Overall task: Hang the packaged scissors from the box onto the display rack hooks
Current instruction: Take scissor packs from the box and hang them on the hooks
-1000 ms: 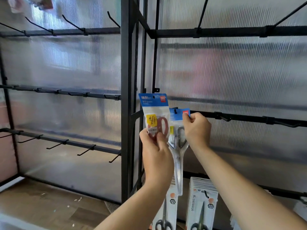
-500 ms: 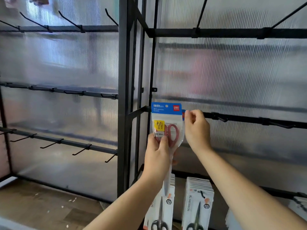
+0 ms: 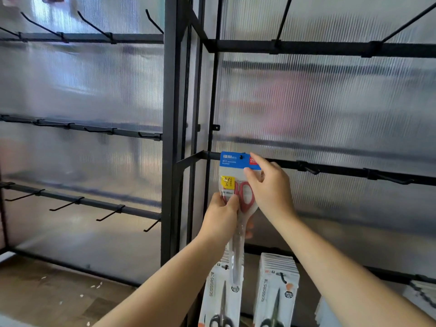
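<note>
Red-handled packaged scissors pinched by left hand low, right hand at the header; hanging seems underway, next slide hole along hook.

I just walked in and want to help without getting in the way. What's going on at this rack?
A person is hanging a pack of red-handled scissors on the black display rack. The left hand grips it around the handles; the right hand pinches its blue header card up against the bar. Whether the hook is through the hole is unclear. Grey scissor packs hang lower down.
</note>
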The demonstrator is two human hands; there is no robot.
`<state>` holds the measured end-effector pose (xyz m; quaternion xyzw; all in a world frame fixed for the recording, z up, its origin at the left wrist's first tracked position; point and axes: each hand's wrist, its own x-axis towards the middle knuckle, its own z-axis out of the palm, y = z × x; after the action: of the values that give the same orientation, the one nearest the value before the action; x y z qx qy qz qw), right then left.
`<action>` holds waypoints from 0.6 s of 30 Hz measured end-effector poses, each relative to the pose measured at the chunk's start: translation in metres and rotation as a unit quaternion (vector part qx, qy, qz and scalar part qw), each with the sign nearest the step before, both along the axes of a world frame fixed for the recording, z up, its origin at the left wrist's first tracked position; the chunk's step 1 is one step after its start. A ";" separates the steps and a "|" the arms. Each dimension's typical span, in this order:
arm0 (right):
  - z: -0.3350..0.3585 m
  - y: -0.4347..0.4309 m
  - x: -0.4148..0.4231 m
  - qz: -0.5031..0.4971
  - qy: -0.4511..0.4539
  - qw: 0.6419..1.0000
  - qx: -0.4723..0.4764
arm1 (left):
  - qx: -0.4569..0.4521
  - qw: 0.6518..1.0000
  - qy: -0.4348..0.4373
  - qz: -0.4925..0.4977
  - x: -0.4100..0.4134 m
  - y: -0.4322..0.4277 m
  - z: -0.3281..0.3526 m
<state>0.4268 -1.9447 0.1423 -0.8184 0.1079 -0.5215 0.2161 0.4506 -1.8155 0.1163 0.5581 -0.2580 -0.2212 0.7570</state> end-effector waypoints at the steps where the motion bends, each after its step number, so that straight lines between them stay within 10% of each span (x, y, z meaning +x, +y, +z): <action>1: 0.000 0.001 0.000 -0.007 0.006 1.000 -0.005 | 0.000 1.000 0.002 0.000 0.000 0.002 0.000; 10: -0.003 -0.002 0.003 -0.088 0.088 0.991 -0.054 | 0.115 0.944 -0.287 0.117 0.018 -0.011 -0.004; 18: -0.007 -0.002 -0.006 -0.162 0.208 0.954 -0.146 | 0.350 0.792 -0.470 0.172 0.025 -0.018 -0.012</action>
<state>0.4208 -1.9465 0.1352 -0.9026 0.2048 -0.3781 -0.0202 0.4759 -1.8339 0.1042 0.8552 -0.3866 0.1275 0.3209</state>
